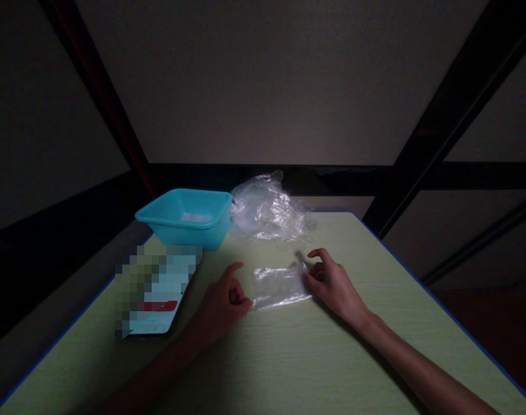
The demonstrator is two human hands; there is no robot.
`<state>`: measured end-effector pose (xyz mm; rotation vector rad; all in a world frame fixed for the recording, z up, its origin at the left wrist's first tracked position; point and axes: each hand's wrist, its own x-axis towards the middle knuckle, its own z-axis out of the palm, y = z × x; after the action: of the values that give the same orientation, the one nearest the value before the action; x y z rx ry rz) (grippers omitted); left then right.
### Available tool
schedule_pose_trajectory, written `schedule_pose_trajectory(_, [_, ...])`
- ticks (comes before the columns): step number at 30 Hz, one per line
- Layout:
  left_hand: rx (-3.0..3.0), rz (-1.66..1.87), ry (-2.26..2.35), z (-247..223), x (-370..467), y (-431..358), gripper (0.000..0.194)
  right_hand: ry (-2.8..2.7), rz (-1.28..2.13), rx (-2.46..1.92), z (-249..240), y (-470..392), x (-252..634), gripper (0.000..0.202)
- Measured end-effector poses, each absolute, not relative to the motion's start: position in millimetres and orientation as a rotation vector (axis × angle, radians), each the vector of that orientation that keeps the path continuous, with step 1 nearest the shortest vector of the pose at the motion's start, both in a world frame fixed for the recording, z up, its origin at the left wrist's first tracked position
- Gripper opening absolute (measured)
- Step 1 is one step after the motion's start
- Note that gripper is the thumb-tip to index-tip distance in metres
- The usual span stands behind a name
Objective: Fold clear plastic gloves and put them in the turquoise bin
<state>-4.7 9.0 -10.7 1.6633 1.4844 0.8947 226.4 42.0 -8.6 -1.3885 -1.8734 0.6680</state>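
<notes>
A small clear plastic bag (280, 286) lies flat and slightly wrinkled on the table in front of me. At its lower left corner is the thumb tip of my left hand (227, 300); the index finger stretches forward, apart from the thumb, and the other fingers curl in. On the opposite side, my right hand (332, 285) has its thumb at the bag's right edge, which rises a little there. Its index finger is raised away from the thumb. Behind the bag sits a crumpled heap of clear plastic bags (267, 210).
A turquoise plastic basin (189, 230) stands at the back left, with something pale inside. Nearer me lies a phone-like slab (167, 288) with a lit, partly pixelated face. The pale green table (297, 363) has a blue edge, and a panelled wall (267, 86) rises behind it.
</notes>
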Motion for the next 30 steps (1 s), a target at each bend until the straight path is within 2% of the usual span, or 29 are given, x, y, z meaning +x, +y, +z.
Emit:
schedule_pose_trajectory(5, [1.570,0.995,1.497,-3.8,-4.5,10.8,0.044,-1.972,0.908,-1.254,-4.8,45.1,236.0,0.029])
schedule_pose_trajectory(9, [1.571,1.016,1.498,-3.2,-4.6,11.8,0.038,-2.095,1.129,-1.100,1.2,44.4,242.8,0.036])
schedule_pose_trajectory(13, [1.715,1.045,1.424,-5.5,-1.5,7.6,0.032,-2.027,1.200,-1.087,0.0,43.9,244.6,0.040])
schedule_pose_trajectory(17, [2.008,0.959,1.275,-10.0,1.7,-0.2,0.029,-1.915,1.137,-1.203,-4.2,43.4,241.3,0.034])
schedule_pose_trajectory(26, [2.292,0.698,0.907,-11.0,0.6,-1.4,0.039,-2.010,0.802,-1.404,-1.6,37.5,231.5,0.024])
schedule_pose_trajectory(30, [2.385,0.639,0.790,-12.4,0.0,-0.6,0.043,-2.024,0.764,-1.435,-2.9,37.2,230.8,0.023])
